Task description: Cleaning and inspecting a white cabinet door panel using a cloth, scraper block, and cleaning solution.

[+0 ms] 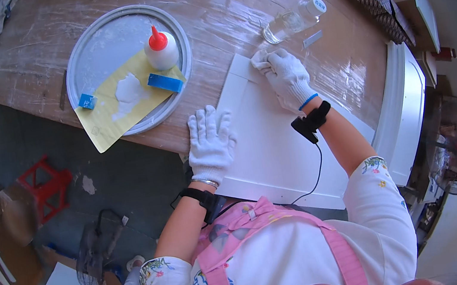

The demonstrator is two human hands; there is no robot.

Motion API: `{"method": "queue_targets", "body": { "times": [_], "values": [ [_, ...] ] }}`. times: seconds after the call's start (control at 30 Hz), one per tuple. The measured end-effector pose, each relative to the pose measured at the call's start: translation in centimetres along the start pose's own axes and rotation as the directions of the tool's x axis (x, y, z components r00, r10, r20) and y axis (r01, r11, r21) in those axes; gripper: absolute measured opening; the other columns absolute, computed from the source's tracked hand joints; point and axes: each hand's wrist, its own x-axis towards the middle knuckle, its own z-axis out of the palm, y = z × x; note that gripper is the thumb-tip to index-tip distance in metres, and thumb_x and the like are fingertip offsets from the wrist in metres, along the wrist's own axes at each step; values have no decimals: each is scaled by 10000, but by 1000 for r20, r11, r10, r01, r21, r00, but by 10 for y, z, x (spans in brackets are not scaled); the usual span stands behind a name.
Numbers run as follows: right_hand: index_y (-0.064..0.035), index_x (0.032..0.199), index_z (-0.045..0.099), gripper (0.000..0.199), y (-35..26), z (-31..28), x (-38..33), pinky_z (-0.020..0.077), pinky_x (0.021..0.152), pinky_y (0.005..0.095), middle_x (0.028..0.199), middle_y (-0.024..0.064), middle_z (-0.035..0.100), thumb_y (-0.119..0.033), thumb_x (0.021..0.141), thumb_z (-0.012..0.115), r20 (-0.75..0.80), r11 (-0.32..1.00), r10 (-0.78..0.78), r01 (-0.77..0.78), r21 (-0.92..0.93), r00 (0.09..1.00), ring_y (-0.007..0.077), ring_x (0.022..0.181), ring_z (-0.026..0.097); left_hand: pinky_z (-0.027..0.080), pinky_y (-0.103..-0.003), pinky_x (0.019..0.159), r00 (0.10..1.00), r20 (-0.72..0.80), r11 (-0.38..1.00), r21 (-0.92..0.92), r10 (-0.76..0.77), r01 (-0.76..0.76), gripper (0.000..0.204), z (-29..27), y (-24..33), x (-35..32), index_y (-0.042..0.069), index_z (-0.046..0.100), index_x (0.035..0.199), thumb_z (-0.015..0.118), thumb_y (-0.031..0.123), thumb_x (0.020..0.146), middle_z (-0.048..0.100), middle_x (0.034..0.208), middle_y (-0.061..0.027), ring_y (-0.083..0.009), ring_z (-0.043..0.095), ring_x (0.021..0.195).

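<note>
A flat white panel (268, 145) with a raised border lies on the table in front of me. My left hand (210, 146), in a white knit glove, rests flat along the panel's left edge with its fingers stretched out. At the far edge of the panel, my right hand (288, 77), gloved the same way, has its fingers closed on a crumpled white cloth (259, 60). The cloth touches the panel near its far corner. Part of it is hidden by the fingers.
Left of the panel, a round grey lid (97, 43) bears a red-tipped white squeeze bottle (161, 51), yellow sandpaper (109, 117) with white paste, and blue blocks (165, 83). A clear bottle (287, 25) lies beyond my right hand. White molding (401, 107) stands at right; a red stool (46, 188) is on the floor.
</note>
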Motion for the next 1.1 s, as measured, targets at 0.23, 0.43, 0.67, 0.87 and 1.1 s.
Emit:
{"method": "queue_targets", "body": {
  "times": [0.23,0.43,0.67,0.87,1.1],
  "values": [
    [-94,979,689,152,-29,14,34,519,818,434,995,145,661,-220,909,641,-72,996,-84,83,-22,994,370,954,643,201,-581,1189,1000,20,1000,-26,14,-14,534,-1,3,2,94,510,1399,571,332,924,426,1470,-295,-462,382,1386],
    [-86,1031,673,171,0,0,6,508,857,445,1040,179,652,-206,916,632,8,996,2,-3,87,1000,376,998,631,196,-580,1191,1000,20,1000,-7,-13,13,532,-1,3,1,92,518,1396,565,335,925,415,1478,-298,-459,380,1389],
    [-107,1013,647,205,-24,9,-7,501,814,486,1083,116,608,-238,858,679,-98,961,-275,270,-63,956,341,1020,595,210,-576,1188,999,45,1000,-9,0,0,606,-3,2,0,103,466,1444,613,329,901,389,1502,-274,-456,363,1396],
    [-108,972,648,201,29,3,-34,495,777,454,1026,88,609,-148,789,720,-83,904,-428,428,-18,900,322,959,610,205,-573,1189,1000,29,1000,-26,-5,6,609,-3,3,2,102,462,1448,613,331,904,378,1510,-274,-456,354,1402],
    [-116,936,665,206,-8,7,-7,494,767,440,995,77,601,-172,755,747,-188,867,-492,497,-20,850,310,939,600,168,-573,1197,998,55,1000,-19,11,-10,625,3,1,2,101,451,1455,612,335,898,346,1526,-279,-471,308,1423]
  ]
}}
